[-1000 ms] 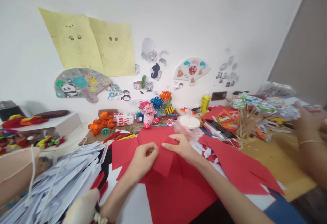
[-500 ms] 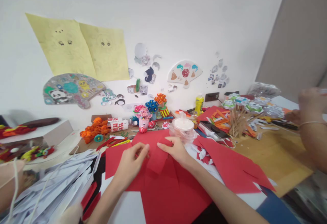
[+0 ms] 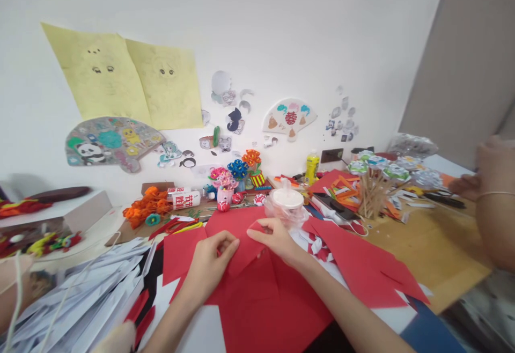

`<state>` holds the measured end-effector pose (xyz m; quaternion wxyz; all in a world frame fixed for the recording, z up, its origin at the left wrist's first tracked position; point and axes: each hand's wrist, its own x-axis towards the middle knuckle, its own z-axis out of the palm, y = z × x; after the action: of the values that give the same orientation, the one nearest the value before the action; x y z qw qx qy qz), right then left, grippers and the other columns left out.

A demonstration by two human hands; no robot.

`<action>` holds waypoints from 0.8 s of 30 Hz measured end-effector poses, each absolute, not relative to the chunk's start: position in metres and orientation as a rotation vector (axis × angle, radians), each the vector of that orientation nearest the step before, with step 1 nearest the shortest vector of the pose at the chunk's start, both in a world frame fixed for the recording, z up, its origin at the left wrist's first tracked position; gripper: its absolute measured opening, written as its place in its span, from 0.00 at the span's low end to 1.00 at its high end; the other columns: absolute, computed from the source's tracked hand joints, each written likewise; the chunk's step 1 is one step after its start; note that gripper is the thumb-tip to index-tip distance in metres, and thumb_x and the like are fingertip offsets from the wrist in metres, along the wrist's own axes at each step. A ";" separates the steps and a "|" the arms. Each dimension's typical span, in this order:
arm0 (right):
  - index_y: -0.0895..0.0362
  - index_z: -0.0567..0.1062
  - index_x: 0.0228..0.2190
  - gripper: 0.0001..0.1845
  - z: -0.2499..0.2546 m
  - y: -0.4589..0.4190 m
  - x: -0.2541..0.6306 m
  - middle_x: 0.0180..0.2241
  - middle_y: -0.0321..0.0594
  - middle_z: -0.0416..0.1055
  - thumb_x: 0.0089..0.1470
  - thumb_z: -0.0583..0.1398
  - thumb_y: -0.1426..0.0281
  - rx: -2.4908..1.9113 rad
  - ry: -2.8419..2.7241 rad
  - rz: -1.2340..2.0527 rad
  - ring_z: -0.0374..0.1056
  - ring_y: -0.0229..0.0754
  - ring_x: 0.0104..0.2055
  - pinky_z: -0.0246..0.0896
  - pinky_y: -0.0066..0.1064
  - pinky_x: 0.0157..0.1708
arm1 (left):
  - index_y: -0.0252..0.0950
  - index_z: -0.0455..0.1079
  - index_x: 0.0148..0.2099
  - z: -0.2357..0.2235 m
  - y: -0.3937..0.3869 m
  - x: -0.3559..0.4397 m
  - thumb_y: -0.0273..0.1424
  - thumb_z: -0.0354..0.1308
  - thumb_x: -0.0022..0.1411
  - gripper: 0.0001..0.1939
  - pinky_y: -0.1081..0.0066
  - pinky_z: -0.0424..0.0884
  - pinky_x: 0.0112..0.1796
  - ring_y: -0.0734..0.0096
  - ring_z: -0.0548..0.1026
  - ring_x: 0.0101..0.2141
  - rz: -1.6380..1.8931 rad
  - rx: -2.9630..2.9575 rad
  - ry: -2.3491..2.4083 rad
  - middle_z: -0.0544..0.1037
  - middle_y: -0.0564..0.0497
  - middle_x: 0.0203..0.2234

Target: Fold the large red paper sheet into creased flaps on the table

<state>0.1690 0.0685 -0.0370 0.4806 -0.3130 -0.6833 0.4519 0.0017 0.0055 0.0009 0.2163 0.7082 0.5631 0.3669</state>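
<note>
A small folded piece of red paper (image 3: 244, 247) is held between my two hands, above larger red sheets (image 3: 277, 323) spread in front of me. My left hand (image 3: 215, 259) pinches its left edge, thumb against the curled fingers. On the other side, my right hand (image 3: 277, 239) grips the upper right part of the piece between thumb and fingers. Another red sheet with a slit (image 3: 362, 267) lies to the right. White paper (image 3: 201, 329) shows under the red sheets.
Folded white paper strips (image 3: 92, 283) are heaped at left. Behind my hands stand a lidded white cup (image 3: 287, 200) in plastic and small flower crafts (image 3: 238, 170). Wooden sticks (image 3: 372, 197) stand at right. Another person's hand (image 3: 497, 170) is at far right; an arm (image 3: 16, 283) shows at left.
The small red piece has turned from hanging down to a more slanted position between my hands. My left hand has shifted slightly toward the right hand and now pinches the paper's edge.
</note>
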 end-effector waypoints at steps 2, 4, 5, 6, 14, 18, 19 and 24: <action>0.60 0.74 0.23 0.14 -0.037 0.068 0.170 0.22 0.35 0.68 0.44 0.62 0.60 -0.732 -1.774 1.187 0.60 0.35 0.24 0.53 0.26 0.24 | 0.36 0.70 0.27 0.003 0.007 -0.004 0.42 0.51 0.55 0.16 0.74 0.61 0.30 0.69 0.69 0.27 1.029 1.960 1.620 0.75 0.52 0.23; 0.60 0.74 0.22 0.13 -0.037 0.069 0.171 0.21 0.34 0.68 0.43 0.62 0.62 -0.693 -1.876 1.305 0.59 0.35 0.23 0.52 0.25 0.24 | 0.36 0.72 0.27 0.004 0.009 -0.010 0.44 0.54 0.52 0.16 0.74 0.61 0.29 0.68 0.69 0.27 1.028 1.950 1.632 0.76 0.52 0.24; 0.60 0.74 0.22 0.12 -0.037 0.068 0.171 0.20 0.34 0.67 0.44 0.61 0.62 -0.676 -1.918 1.334 0.59 0.35 0.23 0.52 0.25 0.24 | 0.36 0.72 0.27 0.005 0.009 -0.012 0.45 0.55 0.51 0.17 0.74 0.60 0.28 0.69 0.68 0.26 1.007 1.943 1.615 0.75 0.52 0.23; 0.59 0.74 0.22 0.12 -0.037 0.068 0.171 0.20 0.34 0.67 0.44 0.61 0.63 -0.660 -1.951 1.340 0.59 0.35 0.23 0.52 0.25 0.24 | 0.35 0.73 0.26 0.005 0.009 -0.013 0.45 0.55 0.51 0.17 0.75 0.60 0.27 0.70 0.67 0.24 0.978 1.937 1.590 0.75 0.52 0.21; 0.59 0.69 0.18 0.07 -0.035 0.066 0.175 0.16 0.29 0.59 0.43 0.56 0.71 -0.569 -2.082 1.381 0.53 0.30 0.18 0.48 0.22 0.19 | 0.35 0.74 0.26 0.000 0.008 -0.004 0.43 0.55 0.51 0.16 0.75 0.59 0.25 0.72 0.67 0.23 0.878 1.977 1.471 0.74 0.53 0.19; 0.59 0.67 0.15 0.07 -0.036 0.068 0.178 0.13 0.30 0.62 0.41 0.55 0.72 -0.637 -2.027 1.479 0.59 0.32 0.17 0.53 0.22 0.18 | 0.35 0.73 0.25 0.004 0.016 -0.029 0.43 0.59 0.48 0.15 0.74 0.61 0.28 0.70 0.68 0.26 1.265 1.753 1.671 0.75 0.52 0.22; 0.59 0.67 0.15 0.07 -0.037 0.069 0.178 0.13 0.31 0.62 0.41 0.55 0.72 -0.666 -2.000 1.488 0.60 0.33 0.16 0.54 0.22 0.17 | 0.35 0.73 0.27 0.005 0.017 -0.036 0.43 0.59 0.48 0.16 0.74 0.62 0.29 0.70 0.69 0.27 1.408 1.631 1.716 0.76 0.51 0.24; 0.60 0.70 0.22 0.13 -0.036 0.068 0.170 0.17 0.34 0.68 0.48 0.56 0.63 -0.690 -1.810 1.475 0.64 0.34 0.17 0.57 0.24 0.18 | 0.34 0.74 0.34 0.004 0.017 -0.038 0.46 0.57 0.50 0.19 0.74 0.63 0.29 0.69 0.70 0.29 1.584 1.504 1.761 0.77 0.50 0.28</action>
<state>0.1705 0.0682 -0.0363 0.3461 -0.2658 -0.6976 0.5683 -0.0380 0.0171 0.0036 0.1671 0.5285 0.6187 0.5567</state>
